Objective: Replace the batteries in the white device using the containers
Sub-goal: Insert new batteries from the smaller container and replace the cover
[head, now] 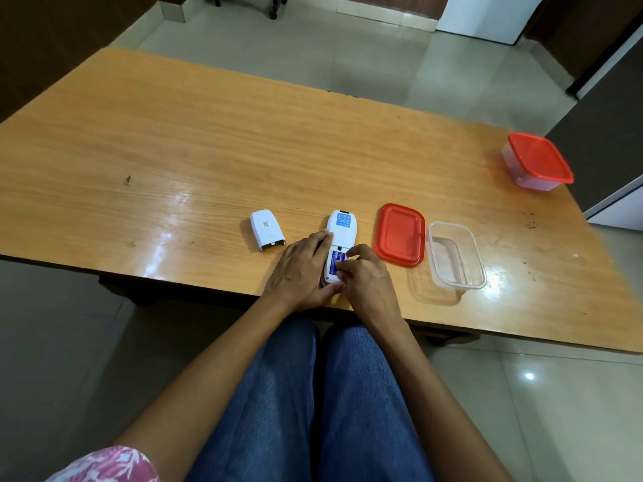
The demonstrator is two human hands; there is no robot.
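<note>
The white device [342, 227] lies face down near the table's front edge, its battery bay uncovered. Blue batteries [335, 263] sit in the bay. My left hand [302, 273] holds the device by its left side and near end. The curled fingertips of my right hand [365, 276] pinch at a battery in the bay. The white battery cover [267, 229] lies to the left of the device. To the right sit a red lid [401, 234] and an open clear container [455, 255] with nothing in it. A second container with its red lid on [537, 161] stands at the far right.
The wooden table [208, 151] stretches far to the left and back. Its front edge runs just under my hands. My knees in blue jeans are below it. Chair wheels show on the tiled floor beyond the table.
</note>
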